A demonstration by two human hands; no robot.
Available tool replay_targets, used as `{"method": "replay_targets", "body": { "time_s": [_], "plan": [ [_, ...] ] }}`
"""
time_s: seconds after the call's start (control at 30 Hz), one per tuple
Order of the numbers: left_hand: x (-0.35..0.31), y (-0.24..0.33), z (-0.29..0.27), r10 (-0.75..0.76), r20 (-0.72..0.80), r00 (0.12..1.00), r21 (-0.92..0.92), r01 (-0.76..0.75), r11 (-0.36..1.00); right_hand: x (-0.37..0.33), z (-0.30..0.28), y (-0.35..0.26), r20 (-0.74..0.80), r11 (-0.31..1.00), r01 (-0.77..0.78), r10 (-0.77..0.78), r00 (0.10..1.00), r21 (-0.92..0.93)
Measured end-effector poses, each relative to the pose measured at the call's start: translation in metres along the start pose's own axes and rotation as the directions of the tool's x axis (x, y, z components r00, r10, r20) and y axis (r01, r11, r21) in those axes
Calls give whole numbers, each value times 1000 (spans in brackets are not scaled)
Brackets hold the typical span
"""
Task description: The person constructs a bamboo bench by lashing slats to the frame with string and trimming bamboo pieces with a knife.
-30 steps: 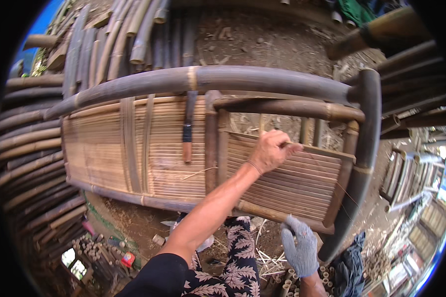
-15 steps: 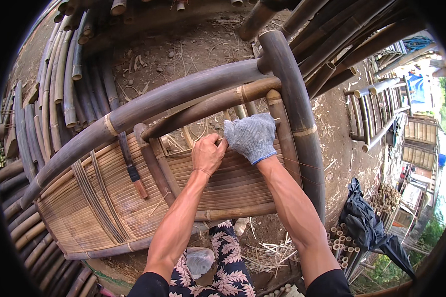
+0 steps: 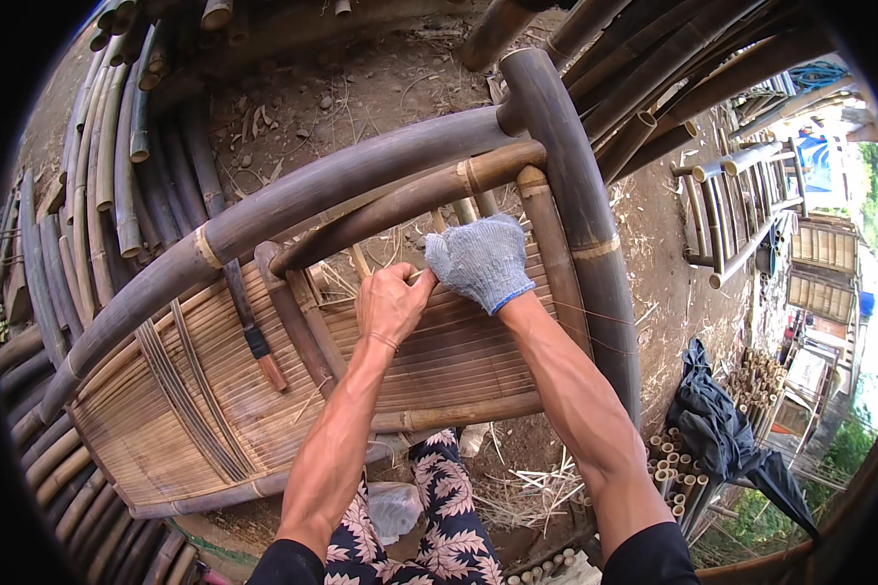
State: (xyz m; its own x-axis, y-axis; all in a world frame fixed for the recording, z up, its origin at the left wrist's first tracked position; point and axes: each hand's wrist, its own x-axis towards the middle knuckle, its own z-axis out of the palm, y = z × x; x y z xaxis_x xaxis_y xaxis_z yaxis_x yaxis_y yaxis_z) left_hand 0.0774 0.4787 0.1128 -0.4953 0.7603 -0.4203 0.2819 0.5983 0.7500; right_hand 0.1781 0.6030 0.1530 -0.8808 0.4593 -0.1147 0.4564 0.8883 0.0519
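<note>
My bare left hand is closed in a pinch, its thumb pointing at the other hand. Close beside it, my right hand, in a grey knitted glove with a blue hem, has its fingers curled shut. Whatever the fingers hold is too small or hidden. Both hands are over the far edge of the slatted panel of a bamboo bench, inside a small frame of thick poles. Thin reddish wire trails right of the gloved hand. A long-bladed knife with a wooden handle lies on the slats to the left.
Dark thin strips lie across the bench slats at left. Bamboo poles are stacked along the left, with more thick poles at upper right. A dark cloth drapes beside cut bamboo at right. Shavings litter the ground near my legs.
Both hands have shifted slightly left in the picture, as has the bench, with the view. The hands stay close together, and their closed grip looks the same.
</note>
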Motion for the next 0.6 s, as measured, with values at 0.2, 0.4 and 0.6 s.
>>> {"method": "replay_targets", "body": {
  "time_s": [0.2,0.4,0.6],
  "plan": [
    [-5,10,-3,-2,73,997,27,0,1000,-10,3,-1,18,998,-59,59,998,-24],
    [-12,3,6,483,-218,848,107,-471,876,-50,-33,-4,-491,935,-88,258,832,343],
    [2,-25,34,389,81,918,162,-397,904,-122,-65,13,-66,965,-254,250,966,-61]
  ]
}}
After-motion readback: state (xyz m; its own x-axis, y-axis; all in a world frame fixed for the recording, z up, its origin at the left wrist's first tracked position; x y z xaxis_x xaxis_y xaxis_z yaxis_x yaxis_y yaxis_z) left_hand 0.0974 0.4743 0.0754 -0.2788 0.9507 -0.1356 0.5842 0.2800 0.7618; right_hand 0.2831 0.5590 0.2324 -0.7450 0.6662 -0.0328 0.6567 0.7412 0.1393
